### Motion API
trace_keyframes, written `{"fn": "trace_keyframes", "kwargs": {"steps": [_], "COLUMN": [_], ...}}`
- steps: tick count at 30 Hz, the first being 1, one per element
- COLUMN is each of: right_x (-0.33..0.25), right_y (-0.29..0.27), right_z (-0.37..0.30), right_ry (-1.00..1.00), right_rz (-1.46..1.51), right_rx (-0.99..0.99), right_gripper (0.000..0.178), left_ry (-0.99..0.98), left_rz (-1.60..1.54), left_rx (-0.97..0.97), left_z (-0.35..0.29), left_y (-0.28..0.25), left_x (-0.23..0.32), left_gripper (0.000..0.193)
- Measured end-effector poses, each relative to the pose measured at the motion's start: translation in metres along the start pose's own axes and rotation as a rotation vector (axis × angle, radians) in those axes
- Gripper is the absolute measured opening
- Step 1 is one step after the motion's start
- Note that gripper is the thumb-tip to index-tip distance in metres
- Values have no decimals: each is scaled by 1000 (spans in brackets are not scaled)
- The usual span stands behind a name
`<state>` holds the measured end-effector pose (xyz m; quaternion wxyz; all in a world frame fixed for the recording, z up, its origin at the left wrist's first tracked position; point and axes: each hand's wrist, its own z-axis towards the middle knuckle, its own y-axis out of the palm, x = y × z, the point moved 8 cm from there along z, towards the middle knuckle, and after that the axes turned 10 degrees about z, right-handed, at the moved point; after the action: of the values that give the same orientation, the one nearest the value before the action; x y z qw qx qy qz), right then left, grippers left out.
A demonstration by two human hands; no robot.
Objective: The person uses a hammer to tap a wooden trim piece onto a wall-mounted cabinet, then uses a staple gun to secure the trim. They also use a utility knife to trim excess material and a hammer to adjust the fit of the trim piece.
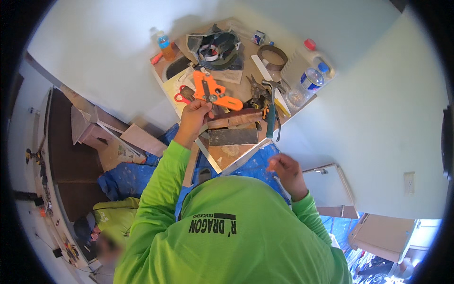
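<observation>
My left hand (193,118) is raised over the near left part of a small worktop (227,157), its fingers closed on an orange plastic tool (213,94) with round holes and an angled arm. The tool's exact kind does not show. Away from the worktop's near right edge hangs my right hand (287,174), with curled fingers; whatever they may hold is hidden. Just beyond the left hand lie red-handled scissors (180,98). A dark flat block (233,137) rests near the front edge, and a hammer (271,113) with a green handle lies to its right.
At the back are a grey cloth bag (215,45), a tape roll (273,57) and an orange drink bottle (165,46). Clear plastic jugs (302,64) stand at the right. Blue sheeting (124,179) covers the floor; cabinet panels (143,140) lie left. Another person (113,220) is at lower left.
</observation>
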<state>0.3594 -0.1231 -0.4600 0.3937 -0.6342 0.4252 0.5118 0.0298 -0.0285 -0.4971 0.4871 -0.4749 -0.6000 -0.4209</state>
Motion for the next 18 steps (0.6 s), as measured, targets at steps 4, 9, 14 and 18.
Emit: {"fn": "trace_keyframes", "kwargs": {"steps": [4,9,14,18], "right_x": [-56,-62,-60,-58], "right_y": [1,39,36,34], "right_z": [31,45,38,31], "right_ry": [-284,-23,7,6], "right_rz": [-59,203,229,219], "right_rx": [78,-349,-258,-223], "right_gripper": [27,33,26,23], "left_ry": [95,157,491,1034], "left_rz": [209,207,606,1070], "left_rx": [-209,-327,-110,64], "left_z": [-46,-82,-98,-115], "left_y": [38,74,73,89], "left_x": [41,71,103,154], "left_gripper": [13,16,14,24]}}
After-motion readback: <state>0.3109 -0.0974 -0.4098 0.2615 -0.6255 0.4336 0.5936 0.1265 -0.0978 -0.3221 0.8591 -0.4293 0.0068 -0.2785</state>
